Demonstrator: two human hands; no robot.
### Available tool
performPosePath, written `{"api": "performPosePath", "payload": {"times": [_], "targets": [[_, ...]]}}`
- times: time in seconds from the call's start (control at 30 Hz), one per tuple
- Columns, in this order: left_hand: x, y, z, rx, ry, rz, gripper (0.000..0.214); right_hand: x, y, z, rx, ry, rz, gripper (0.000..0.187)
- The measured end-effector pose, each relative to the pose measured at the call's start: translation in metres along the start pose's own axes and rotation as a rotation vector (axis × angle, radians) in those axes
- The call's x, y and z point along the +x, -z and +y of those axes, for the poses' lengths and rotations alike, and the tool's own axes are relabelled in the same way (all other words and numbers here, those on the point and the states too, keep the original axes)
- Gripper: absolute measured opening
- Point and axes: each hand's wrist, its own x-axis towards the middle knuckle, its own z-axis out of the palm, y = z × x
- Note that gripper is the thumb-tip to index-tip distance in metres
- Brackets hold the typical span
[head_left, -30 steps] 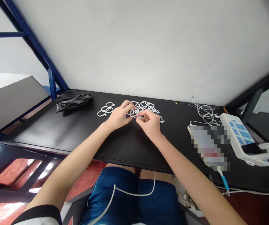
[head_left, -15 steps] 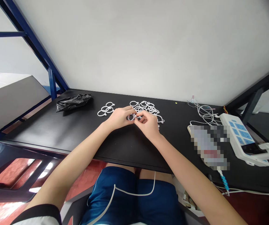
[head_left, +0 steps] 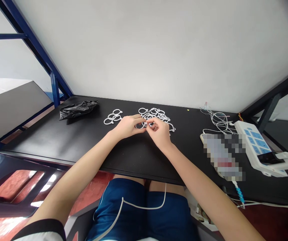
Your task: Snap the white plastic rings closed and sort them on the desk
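My left hand [head_left: 130, 126] and my right hand [head_left: 159, 130] meet over the front of a pile of white curtain rings [head_left: 155, 115]. Between them is one white curtain ring [head_left: 139, 126], partly covered by my fingers. The left thumb and fingers are closed on it, while my right thumb and forefinger pinch at its right side, where the small eyelet would be hidden. Left of my hands, several more curtain rings [head_left: 113, 117] lie overlapping in a small group, each with a little eyelet.
A crumpled black plastic bag [head_left: 78, 109] lies on the black table [head_left: 83, 140] at left. To the right are tangled white cables [head_left: 220, 122], a blurred-out phone [head_left: 222, 159] with a cable plugged in, and a white power strip [head_left: 258, 147]. A pale wall [head_left: 159, 57] stands behind.
My right fingertips have shifted slightly right along the held ring, and my left fingers have followed a little. The ring groups stay where they were.
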Motion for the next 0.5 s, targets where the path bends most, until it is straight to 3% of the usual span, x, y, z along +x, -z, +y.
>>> {"api": "performPosePath", "payload": {"times": [0.5], "targets": [[0.0011, 0.0018, 0.0, -0.076, -0.027, -0.013, 0.017, 0.0002, -0.0003, -0.0001, 0.0, 0.017, 0.016, 0.012]]}}
